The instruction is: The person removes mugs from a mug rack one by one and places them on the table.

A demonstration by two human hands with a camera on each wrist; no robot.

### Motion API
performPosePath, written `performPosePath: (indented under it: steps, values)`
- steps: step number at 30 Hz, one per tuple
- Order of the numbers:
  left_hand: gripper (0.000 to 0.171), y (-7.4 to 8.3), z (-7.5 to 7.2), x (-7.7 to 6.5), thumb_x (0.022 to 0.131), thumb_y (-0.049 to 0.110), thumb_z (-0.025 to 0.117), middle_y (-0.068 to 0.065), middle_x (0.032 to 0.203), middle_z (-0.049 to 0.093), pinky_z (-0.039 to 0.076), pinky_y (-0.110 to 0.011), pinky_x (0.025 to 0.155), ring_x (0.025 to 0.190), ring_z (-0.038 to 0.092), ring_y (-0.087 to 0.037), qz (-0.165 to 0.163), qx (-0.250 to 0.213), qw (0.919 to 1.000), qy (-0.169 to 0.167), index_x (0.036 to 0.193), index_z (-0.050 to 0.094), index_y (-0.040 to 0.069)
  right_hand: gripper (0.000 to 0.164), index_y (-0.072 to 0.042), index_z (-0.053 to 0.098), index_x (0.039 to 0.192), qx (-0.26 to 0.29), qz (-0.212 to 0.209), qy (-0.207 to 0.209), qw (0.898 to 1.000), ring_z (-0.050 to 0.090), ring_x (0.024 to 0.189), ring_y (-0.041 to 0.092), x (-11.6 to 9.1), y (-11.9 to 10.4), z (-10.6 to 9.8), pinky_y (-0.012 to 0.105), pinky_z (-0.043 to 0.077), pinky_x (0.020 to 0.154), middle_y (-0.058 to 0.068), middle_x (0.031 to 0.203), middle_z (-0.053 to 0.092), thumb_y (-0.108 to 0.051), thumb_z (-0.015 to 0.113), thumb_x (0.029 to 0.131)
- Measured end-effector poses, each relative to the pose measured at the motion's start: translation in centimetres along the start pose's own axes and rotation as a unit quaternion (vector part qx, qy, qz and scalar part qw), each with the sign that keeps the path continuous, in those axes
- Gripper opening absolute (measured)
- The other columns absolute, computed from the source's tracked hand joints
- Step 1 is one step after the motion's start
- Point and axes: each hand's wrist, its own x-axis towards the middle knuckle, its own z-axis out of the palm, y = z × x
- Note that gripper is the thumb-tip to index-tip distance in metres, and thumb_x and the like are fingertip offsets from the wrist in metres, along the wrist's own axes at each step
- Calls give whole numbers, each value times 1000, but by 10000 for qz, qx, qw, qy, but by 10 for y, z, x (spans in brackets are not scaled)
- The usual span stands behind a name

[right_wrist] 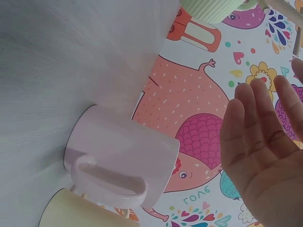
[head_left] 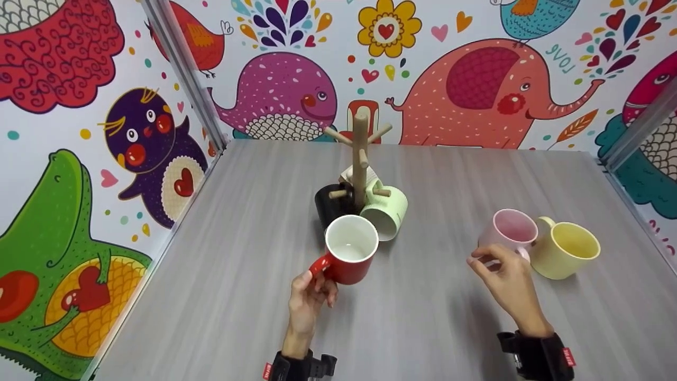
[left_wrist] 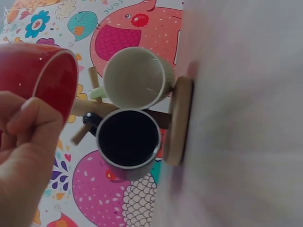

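My left hand (head_left: 309, 301) grips the handle of a red mug (head_left: 349, 271) with a white inside, its mouth tilted up towards me. In the left wrist view the red mug (left_wrist: 23, 71) is raised in front of the wooden mug tree (head_left: 360, 164). On that tree's lower pegs hang a black mug (head_left: 327, 203) and a pale green mug (head_left: 395, 209). My right hand (head_left: 510, 283) is over the near side of a pink mug (head_left: 512, 226), fingers loosely extended. The right wrist view shows that hand (right_wrist: 265, 156) apart from the pink mug (right_wrist: 128, 151) and holding nothing.
A yellow mug (head_left: 560, 259) stands upright right beside the pink one. Upper pegs stick out from the tree's post in several directions. Printed panels (head_left: 370, 79) close off the back and sides of the grey table (head_left: 211, 296), with metal posts (head_left: 185, 74) at the corners.
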Motion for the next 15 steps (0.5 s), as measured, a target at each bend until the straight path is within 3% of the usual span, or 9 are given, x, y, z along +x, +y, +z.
performPosePath:
  steps: [5, 15]
  values:
    - [37, -6, -3, -1, 101, 22, 26, -22, 59, 36, 33, -32, 47, 53, 38, -22, 76, -162, 9998, -121, 74, 30, -2, 17, -3, 72, 83, -7, 40, -37, 10000, 61, 73, -1, 0, 0, 0, 11, 48, 66, 8, 80, 69, 12, 77, 77]
    - [36, -8, -3, 1, 101, 20, 25, -22, 59, 35, 32, -33, 47, 53, 37, -22, 89, -162, 9997, -169, 73, 30, -2, 16, -3, 72, 83, -10, 120, -15, 9999, 60, 75, -1, 0, 1, -1, 9, 47, 68, 7, 79, 69, 12, 78, 78]
